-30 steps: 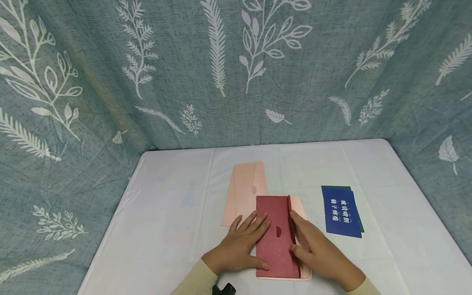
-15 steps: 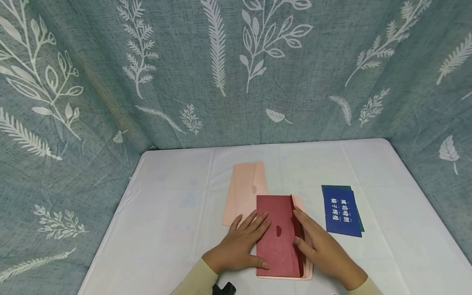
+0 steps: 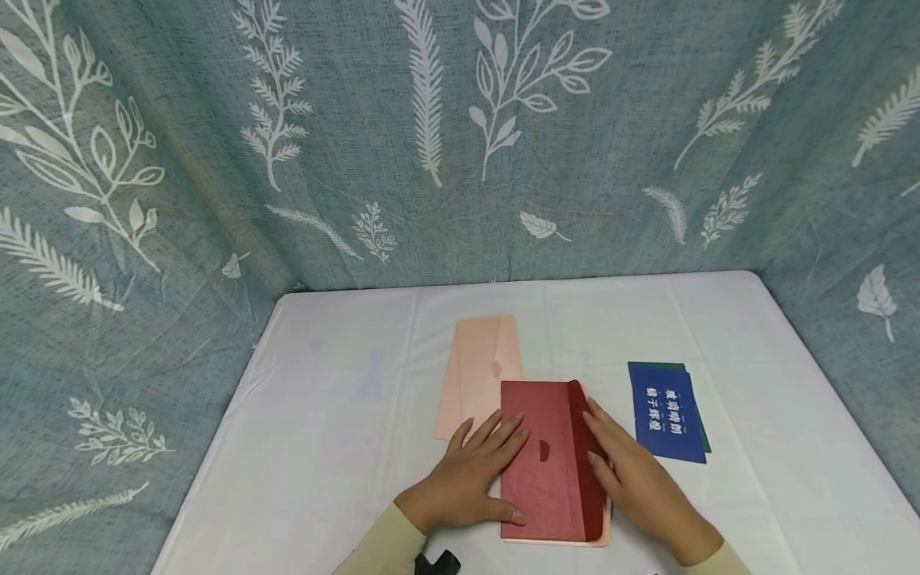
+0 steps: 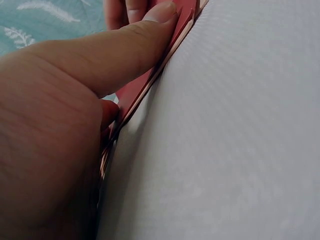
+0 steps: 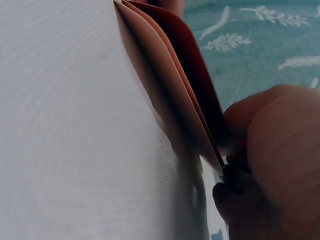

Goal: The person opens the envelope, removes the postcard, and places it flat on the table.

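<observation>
A dark red envelope (image 3: 544, 487) lies on a stack of pale pink envelopes (image 5: 162, 55) in the head view, its long flap (image 3: 588, 471) unfolded to the right. My left hand (image 3: 463, 483) rests on the red envelope's left half with fingers spread; in the left wrist view its thumb (image 4: 135, 50) lies over the edge. At the flap's right edge is my right hand (image 3: 640, 483), fingers extended and touching it, thumb apart from them. The right wrist view shows the flap's rounded edge (image 5: 195, 60) above the pink ones, with the right fingertips partly in shadow.
Another pale pink envelope (image 3: 477, 371) lies farther back on the white-covered table (image 3: 345, 399). Blue and green cards (image 3: 664, 419) with white characters sit to the right. A small black object (image 3: 438, 564) shows near the left sleeve. A leaf-patterned teal curtain (image 3: 460, 144) stands behind.
The red envelope's flap has swung outward to the right, from nearly upright to lying opened out. My right hand has shifted slightly right with it; the left hand has stayed in place.
</observation>
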`<state>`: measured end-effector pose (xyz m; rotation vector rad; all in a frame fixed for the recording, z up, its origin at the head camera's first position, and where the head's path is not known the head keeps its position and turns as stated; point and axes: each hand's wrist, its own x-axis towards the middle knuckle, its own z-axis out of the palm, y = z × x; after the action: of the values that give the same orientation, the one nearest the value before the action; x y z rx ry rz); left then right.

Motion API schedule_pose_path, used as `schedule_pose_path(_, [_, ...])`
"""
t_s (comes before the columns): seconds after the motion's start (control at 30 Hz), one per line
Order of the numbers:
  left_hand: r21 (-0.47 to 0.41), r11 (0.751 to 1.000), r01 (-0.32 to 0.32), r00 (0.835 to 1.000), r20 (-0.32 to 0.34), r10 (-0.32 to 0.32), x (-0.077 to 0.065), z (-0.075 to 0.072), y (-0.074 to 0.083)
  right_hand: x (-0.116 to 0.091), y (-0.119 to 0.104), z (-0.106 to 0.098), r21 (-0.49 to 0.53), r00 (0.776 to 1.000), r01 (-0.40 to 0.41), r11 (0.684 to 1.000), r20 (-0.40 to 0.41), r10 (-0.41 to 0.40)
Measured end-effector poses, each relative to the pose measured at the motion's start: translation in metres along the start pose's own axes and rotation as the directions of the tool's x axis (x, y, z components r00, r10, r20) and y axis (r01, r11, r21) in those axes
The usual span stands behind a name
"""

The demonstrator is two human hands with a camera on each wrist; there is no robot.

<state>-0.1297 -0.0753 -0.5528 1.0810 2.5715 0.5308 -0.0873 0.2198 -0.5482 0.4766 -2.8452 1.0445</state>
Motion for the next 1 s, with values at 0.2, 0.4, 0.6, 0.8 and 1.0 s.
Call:
schedule_pose_path(0.2, [-0.007,1.0,0.002,1.0,-0.004,-0.002,0.0008,0.0001,0.0006,0.0004,0.0031,0.0015,-0.08,1.0,0.015,0.997,0.007,-0.014])
schedule_pose_path(0.4, [-0.007,1.0,0.0,1.0,-0.004,0.0,0.0018,0.0006,0.0003,-0.0002,0.0045,0.001,-0.124,1.0,0.012,0.992,0.028,-0.009])
schedule_pose_path(0.6, [-0.022,1.0,0.001,1.0,-0.003,-0.001,0.0021,-0.0003,0.0012,-0.0001,0.0041,-0.0008,-0.154,0.996,-0.015,0.988,0.083,0.028])
schedule_pose_path(0.8, [-0.023,1.0,-0.001,1.0,-0.005,0.001,0.0024,0.0,0.0006,-0.0004,0.0057,0.0004,-0.179,0.994,0.003,0.984,0.112,0.017])
schedule_pose_path(1.0, [-0.037,0.999,-0.003,1.0,-0.012,0.003,0.002,0.001,-0.001,-0.001,0.007,0.0015,-0.179,0.993,0.019,0.984,0.117,0.002])
